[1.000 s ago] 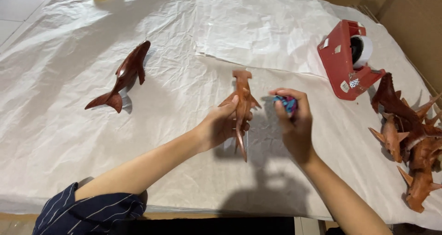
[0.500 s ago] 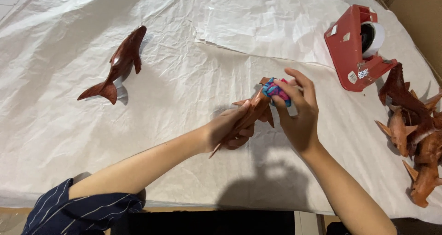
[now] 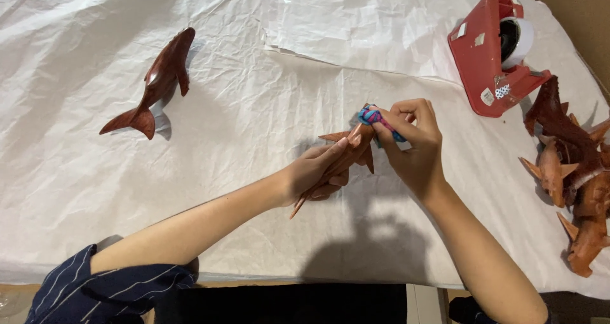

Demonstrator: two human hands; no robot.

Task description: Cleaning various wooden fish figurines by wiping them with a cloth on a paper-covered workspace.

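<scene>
My left hand (image 3: 321, 171) grips a small brown wooden shark figure (image 3: 348, 147) by its body, tail pointing toward me, above the white paper-covered table (image 3: 254, 108). My right hand (image 3: 413, 149) pinches a small blue and pink item (image 3: 372, 115) against the figure's head end. What that item is cannot be told; my fingers hide most of it.
A larger dark wooden whale figure (image 3: 155, 82) lies at the left on the paper. A red tape dispenser (image 3: 492, 54) with a white roll stands at the back right. Several brown wooden shark figures (image 3: 572, 171) are piled at the right edge.
My left hand has turned the wooden figure from upright to slanted, head toward the right. My right hand has brought the blue and pink item against its head end.
</scene>
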